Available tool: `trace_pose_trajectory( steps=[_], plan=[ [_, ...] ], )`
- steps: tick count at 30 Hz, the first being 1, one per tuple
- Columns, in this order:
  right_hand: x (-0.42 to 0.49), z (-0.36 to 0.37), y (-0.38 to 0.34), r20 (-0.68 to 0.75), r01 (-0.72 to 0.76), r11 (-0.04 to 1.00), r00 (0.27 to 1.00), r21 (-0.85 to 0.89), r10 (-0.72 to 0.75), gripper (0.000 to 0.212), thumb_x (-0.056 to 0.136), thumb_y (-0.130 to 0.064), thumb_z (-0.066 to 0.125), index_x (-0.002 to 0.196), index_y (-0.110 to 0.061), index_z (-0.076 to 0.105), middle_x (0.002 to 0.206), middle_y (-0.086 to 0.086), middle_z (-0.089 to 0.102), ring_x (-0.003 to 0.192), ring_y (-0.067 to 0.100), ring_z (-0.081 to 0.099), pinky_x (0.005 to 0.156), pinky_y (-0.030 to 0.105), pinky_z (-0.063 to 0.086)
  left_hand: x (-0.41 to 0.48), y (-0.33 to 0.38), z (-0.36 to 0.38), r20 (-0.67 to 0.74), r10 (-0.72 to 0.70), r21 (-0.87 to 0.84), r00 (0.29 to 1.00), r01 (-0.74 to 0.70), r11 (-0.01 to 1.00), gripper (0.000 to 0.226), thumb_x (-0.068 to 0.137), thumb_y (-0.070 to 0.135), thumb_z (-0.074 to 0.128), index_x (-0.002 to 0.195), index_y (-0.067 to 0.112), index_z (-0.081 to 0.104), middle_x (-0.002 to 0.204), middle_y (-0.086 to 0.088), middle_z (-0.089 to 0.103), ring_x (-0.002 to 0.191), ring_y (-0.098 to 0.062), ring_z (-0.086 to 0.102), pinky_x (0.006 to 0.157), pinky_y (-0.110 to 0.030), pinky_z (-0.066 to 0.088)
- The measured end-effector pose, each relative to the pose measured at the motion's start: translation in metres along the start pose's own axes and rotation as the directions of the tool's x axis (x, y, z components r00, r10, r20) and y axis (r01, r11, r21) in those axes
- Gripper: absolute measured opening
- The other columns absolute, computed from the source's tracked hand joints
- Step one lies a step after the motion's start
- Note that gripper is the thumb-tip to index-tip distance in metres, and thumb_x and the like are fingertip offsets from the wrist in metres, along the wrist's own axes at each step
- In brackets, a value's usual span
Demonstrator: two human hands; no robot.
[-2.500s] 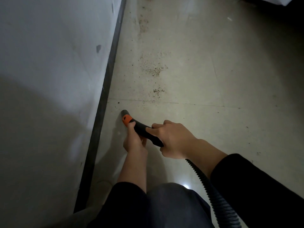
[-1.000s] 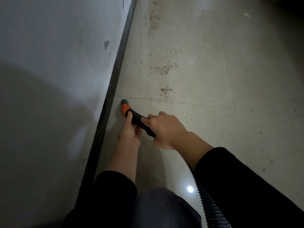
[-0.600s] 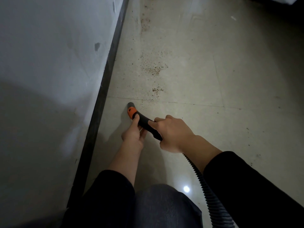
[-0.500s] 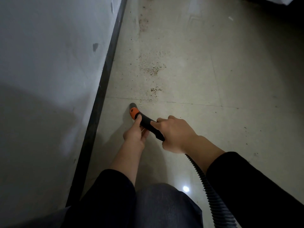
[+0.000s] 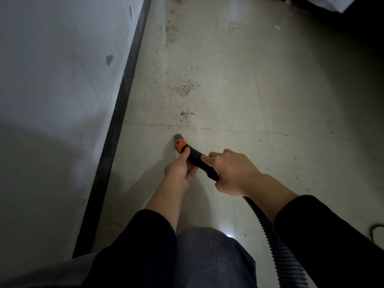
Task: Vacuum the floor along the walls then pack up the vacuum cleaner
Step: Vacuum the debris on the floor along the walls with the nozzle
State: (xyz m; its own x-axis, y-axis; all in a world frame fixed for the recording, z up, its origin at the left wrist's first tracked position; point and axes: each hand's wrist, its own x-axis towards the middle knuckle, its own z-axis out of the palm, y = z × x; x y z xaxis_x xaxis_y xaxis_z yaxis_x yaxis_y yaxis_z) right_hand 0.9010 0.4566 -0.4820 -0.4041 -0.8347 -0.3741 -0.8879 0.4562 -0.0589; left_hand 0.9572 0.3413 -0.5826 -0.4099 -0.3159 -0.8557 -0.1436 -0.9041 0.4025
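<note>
Our black fabric left sleeve [image 5: 145, 235] ends well short of the left hand [image 5: 179, 172] — forearm bare between them. The matching black right sleeve [image 5: 324, 231] ends likewise behind the right hand [image 5: 234, 173]. Nearer us than both hands, grey-blue denim trousers [image 5: 209, 258] cover a knee.

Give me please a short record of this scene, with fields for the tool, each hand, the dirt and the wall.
tool: vacuum nozzle, black with an orange collar, grey tip down at the floor
left hand: holds the nozzle just behind the collar, thumb on top
right hand: grips the black part farther back
hose: ribbed, leads back from under the right hand
dirt: brown crumbs ahead of the tip, not yet reached
wall: on the left, with dark baseboard; tip apart from it
</note>
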Motion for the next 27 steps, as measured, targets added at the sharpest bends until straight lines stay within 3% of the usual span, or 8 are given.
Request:
trace_pose_trajectory(
  steps=[14, 20, 27],
  plan=[
    [-0.014, 0.007, 0.028, -0.01, -0.149, 0.989, 0.989, 0.013, 0.149, 0.041, 0.082, -0.013, 0.056, 0.121, -0.018, 0.048, 0.097, 0.0, 0.054, 0.082, 0.021, 0.045, 0.049, 0.026, 0.022, 0.002, 0.0, 0.037, 0.102, -0.048, 0.245, 0.994, 0.022, 0.969, 0.028, 0.091, 0.019, 0.067, 0.109, -0.002, 0.059, 0.093, -0.014, 0.069, 0.081, -0.019, 0.067, 0.069, -0.027, 0.056],
    [-0.032, 0.008, 0.042, 0.017, -0.219, 0.976, 0.976, 0.011, 0.219, 0.033, 0.081, -0.015, 0.056, 0.112, -0.019, 0.049, 0.094, -0.002, 0.052, 0.079, 0.021, 0.044, 0.049, 0.025, 0.021, 0.0, -0.02, 0.059, 0.117, -0.091, 0.274, 0.989, 0.056, 0.96, 0.033, 0.089, 0.022, 0.07, 0.112, 0.001, 0.061, 0.107, -0.017, 0.07, 0.091, -0.022, 0.069, 0.062, -0.026, 0.057],
    [-0.061, 0.017, 0.046, 0.031, -0.234, 0.972, 0.972, 0.03, 0.233, 0.04, 0.082, -0.016, 0.057, 0.119, -0.022, 0.048, 0.092, -0.004, 0.052, 0.079, 0.019, 0.047, 0.053, 0.026, 0.031, -0.007, -0.042, 0.062, 0.109, -0.149, 0.363, 0.983, 0.1, 0.927, 0.031, 0.09, 0.025, 0.069, 0.111, 0.002, 0.062, 0.101, -0.015, 0.071, 0.082, -0.02, 0.069, 0.057, -0.025, 0.057]
  ],
)
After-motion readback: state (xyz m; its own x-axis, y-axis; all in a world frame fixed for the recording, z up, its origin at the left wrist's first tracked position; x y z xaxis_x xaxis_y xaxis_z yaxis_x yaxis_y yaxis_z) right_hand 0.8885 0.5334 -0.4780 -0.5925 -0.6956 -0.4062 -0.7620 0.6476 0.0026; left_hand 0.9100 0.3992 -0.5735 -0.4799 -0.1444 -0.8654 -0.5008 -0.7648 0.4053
